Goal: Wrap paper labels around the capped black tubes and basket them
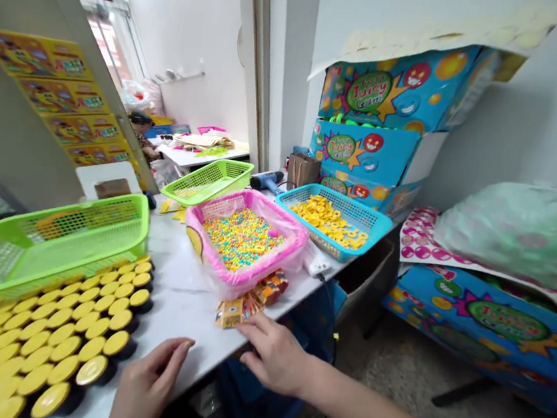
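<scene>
In the head view, the right hand (274, 355) is open and empty; small packets (243, 309) lie just up-left of it, slanting toward the pink basket (300, 238). The left hand (148, 385), also open, is farther, beside yellow caps (66, 349).

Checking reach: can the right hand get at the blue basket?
Probably yes: the pink basket stands between the right hand and the blue basket, but its low rim looks easy to reach over.
</scene>
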`<state>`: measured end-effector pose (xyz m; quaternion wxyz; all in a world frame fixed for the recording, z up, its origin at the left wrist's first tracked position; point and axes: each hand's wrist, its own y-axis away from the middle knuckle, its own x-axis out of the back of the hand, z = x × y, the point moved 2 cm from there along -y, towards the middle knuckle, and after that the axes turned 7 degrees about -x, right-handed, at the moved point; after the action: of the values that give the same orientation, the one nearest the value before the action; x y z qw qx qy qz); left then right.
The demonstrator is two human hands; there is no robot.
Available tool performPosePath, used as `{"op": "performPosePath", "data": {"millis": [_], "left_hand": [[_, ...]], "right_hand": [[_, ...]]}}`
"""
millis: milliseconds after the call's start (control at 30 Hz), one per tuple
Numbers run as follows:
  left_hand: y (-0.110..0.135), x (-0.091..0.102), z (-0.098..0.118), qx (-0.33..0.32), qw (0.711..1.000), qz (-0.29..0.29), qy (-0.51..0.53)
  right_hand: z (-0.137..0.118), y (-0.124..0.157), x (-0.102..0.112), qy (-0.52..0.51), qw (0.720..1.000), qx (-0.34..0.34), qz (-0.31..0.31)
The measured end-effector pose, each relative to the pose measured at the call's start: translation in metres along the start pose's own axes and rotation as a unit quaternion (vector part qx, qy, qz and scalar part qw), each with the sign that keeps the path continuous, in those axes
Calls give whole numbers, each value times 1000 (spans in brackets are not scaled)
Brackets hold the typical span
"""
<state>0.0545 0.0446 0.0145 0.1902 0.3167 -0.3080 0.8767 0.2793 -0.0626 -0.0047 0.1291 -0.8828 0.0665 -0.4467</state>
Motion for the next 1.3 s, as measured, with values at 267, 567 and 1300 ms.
{"op": "performPosePath", "data": {"millis": [267, 567, 1300], "left_hand": [[7, -1, 9, 21, 999, 0, 27], [12, -8, 17, 30, 999, -28, 6], [15, -3, 17, 41, 997, -18, 63]], "right_hand": [[6, -9, -1, 0, 1000, 13, -21], [-8, -22, -1, 68, 997, 20, 7], [-9, -13, -6, 152, 985, 80, 20]]}}
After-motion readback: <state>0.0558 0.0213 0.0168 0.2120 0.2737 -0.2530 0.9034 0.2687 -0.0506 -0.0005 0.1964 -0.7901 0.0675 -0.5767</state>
